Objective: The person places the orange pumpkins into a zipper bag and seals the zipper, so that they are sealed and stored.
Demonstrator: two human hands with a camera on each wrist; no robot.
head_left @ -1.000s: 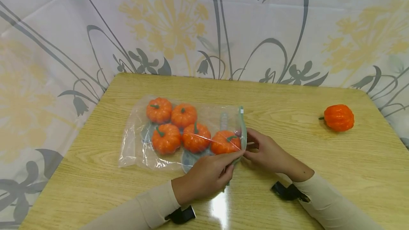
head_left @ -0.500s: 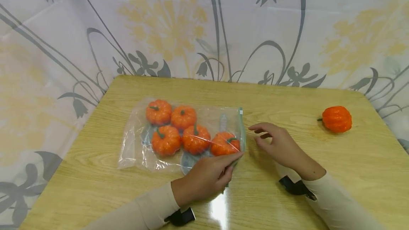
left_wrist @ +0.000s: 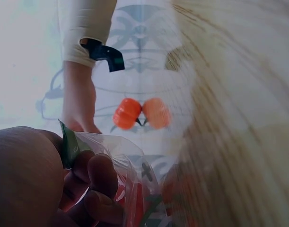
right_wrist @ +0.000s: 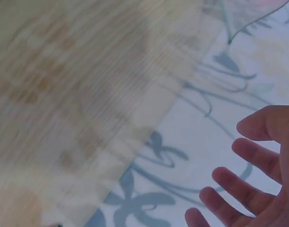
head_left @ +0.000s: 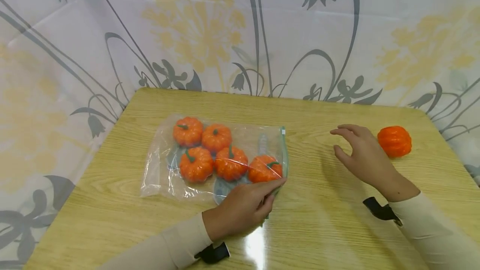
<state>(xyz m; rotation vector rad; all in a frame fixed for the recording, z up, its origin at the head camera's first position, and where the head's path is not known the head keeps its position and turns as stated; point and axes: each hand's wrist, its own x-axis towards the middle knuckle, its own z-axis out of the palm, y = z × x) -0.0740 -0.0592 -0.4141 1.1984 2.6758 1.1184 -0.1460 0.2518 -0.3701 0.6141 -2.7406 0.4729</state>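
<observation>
A clear zip bag with a green closure strip lies on the table, several small orange toy pumpkins inside it. My left hand pinches the bag's near corner at the strip; in the left wrist view, curled fingers hold that green corner. To the right, a loose toy pumpkin lies on its side, its stem hidden behind my right hand. That hand hovers above the table just left of it, fingers spread and loosely bent. The right wrist view shows the same hand holding nothing.
The wooden table reaches back to a floral curtain. Black wrist straps sit on both sleeves. The glossy tabletop mirrors the loose pumpkin in the left wrist view.
My right hand has let go of the bag's strip and moved right, toward the loose pumpkin, with its fingers spreading. The left hand and the bag have stayed in place.
</observation>
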